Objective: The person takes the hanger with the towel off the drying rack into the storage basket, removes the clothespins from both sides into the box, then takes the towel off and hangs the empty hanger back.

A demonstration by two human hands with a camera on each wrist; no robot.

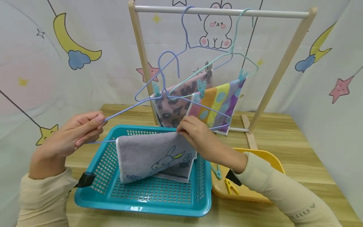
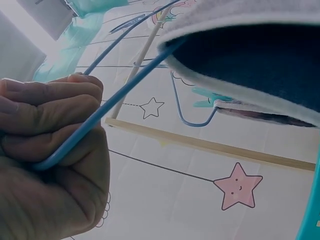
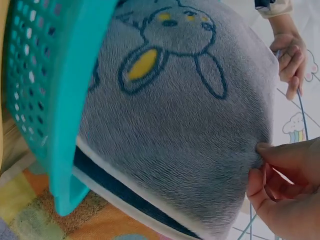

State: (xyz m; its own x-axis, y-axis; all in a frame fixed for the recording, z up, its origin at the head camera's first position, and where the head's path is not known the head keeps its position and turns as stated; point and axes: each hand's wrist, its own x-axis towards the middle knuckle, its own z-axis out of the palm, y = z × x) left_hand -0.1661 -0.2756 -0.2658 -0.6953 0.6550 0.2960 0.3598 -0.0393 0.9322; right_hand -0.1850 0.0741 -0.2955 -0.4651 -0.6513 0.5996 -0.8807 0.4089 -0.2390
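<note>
A blue wire hanger (image 1: 127, 108) is gripped at its left end by my left hand (image 1: 82, 132), whose fingers curl round the wire in the left wrist view. Over the hanger's lower bar drapes a grey towel (image 1: 153, 151) with a rabbit outline. My right hand (image 1: 198, 135) pinches the towel's top fold near its right end, thumb against fingers, as the right wrist view shows. Below the towel stands a teal perforated basket (image 1: 141, 209). The hanger's bar is hidden where the towel covers it.
A wooden rack with a white rail (image 1: 263, 13) stands behind. It bears a pink towel (image 1: 173, 110) and a striped towel (image 1: 215, 101), clipped to hangers. At right, a yellow tray (image 1: 249, 195) holds a teal clothespin (image 1: 216, 172) and a yellow clothespin (image 1: 231, 186).
</note>
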